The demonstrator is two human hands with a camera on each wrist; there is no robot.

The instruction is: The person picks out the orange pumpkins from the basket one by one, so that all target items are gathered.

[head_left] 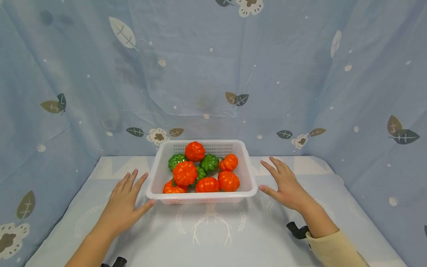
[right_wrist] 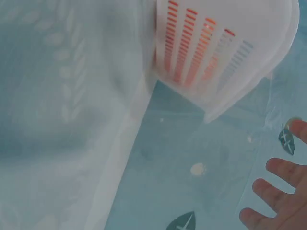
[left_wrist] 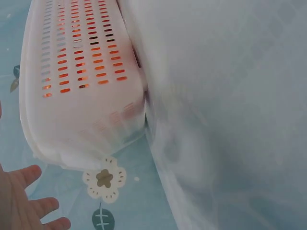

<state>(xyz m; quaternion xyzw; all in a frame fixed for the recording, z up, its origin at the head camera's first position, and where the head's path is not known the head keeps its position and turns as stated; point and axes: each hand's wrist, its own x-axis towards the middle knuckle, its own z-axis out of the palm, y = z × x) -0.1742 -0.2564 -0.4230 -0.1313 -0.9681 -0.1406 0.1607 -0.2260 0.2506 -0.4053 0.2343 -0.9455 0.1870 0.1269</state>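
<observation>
approach step, i judge: basket (head_left: 201,195) of vegetables (head_left: 185,173) ungripped
my left hand (head_left: 123,209) and right hand (head_left: 287,190) spread, empty; next move likely calls for closing inward.

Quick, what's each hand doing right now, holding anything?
Left hand: open, beside the white basket, holding nothing.
Right hand: open, on the other side, holding nothing.
</observation>
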